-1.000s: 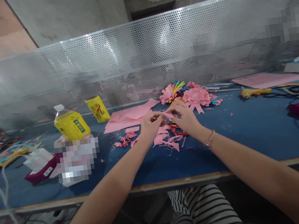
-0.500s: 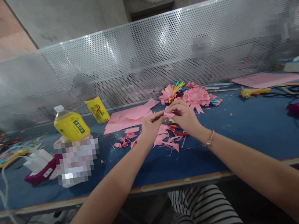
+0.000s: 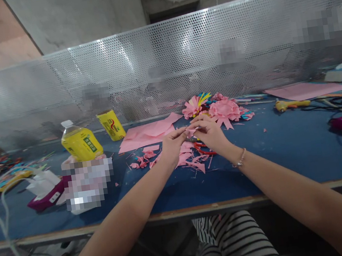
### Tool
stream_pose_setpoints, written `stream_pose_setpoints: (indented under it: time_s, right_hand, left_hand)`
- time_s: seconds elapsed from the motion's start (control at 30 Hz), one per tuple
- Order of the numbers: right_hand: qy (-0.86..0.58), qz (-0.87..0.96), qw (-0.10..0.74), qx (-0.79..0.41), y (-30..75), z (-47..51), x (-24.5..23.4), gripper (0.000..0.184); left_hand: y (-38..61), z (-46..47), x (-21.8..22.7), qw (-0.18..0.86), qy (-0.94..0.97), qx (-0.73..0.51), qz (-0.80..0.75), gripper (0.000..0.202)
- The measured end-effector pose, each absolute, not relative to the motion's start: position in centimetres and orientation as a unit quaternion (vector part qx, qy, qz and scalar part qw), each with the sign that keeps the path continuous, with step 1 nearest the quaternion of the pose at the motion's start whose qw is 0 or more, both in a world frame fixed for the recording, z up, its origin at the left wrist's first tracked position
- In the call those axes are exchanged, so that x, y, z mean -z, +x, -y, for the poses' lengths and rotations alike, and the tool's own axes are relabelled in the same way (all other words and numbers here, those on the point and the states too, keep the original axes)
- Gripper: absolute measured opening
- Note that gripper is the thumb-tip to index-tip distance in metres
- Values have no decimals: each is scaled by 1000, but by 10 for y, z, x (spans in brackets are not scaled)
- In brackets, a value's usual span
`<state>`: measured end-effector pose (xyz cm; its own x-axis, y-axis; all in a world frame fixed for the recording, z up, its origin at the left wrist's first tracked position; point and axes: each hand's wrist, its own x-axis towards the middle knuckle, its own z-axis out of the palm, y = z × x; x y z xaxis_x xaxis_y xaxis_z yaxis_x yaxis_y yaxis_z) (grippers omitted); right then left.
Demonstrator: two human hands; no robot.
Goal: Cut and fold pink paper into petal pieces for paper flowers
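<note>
Both my hands meet above the blue table [image 3: 289, 153], pinching one small pink paper piece [image 3: 192, 131] between them. My left hand [image 3: 171, 142] grips its left end with thumb and fingers closed. My right hand [image 3: 211, 133], a thin bracelet on its wrist, holds the right end. Under the hands lie pink paper scraps [image 3: 191, 159] and red-handled scissors [image 3: 204, 148], partly hidden. Finished pink paper flowers [image 3: 224, 110] lie just beyond the hands.
Pink paper sheets [image 3: 149, 133] lie behind the scraps. A yellow drink bottle [image 3: 80, 142] and a yellow can [image 3: 111, 125] stand at the left, near a tissue box [image 3: 44, 190]. A yellow glue gun [image 3: 290, 105] and cables lie at the right. A perforated metal screen [image 3: 164, 61] backs the table.
The hands have shifted very slightly while working the small pink piece between the fingertips; everything else on the table stays put.
</note>
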<state>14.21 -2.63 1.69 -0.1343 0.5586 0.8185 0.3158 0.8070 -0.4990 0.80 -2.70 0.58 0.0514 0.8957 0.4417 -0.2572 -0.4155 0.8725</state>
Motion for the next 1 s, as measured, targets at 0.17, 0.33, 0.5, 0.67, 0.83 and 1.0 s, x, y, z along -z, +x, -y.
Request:
stream_pose_setpoints:
  time_s: [0.17,0.33,0.5,0.67,0.83,1.0]
  right_hand:
    - [-296,749,583,-109,141,26,-17,16]
    - [-289,739,594,-130,141,26,-16,11]
    - [-307,715,612,-142,140,26,-16,8]
    - [-349,696,612,-139,139,27,-16,8]
    - [-348,714,592,-136,140,26,-17,12]
    - [-334,717,598,-129,141,24,-15,13]
  left_hand:
    - [8,27,-5,470,555,-627,-278,23]
    - [8,27,-6,471,559,-623,-278,26]
    - [9,27,-6,467,555,-627,-285,27]
    - [10,26,-6,488,534,-634,-273,22]
    - [11,26,-8,509,500,-653,-254,15]
    - [11,28,-9,511,501,-651,-252,15]
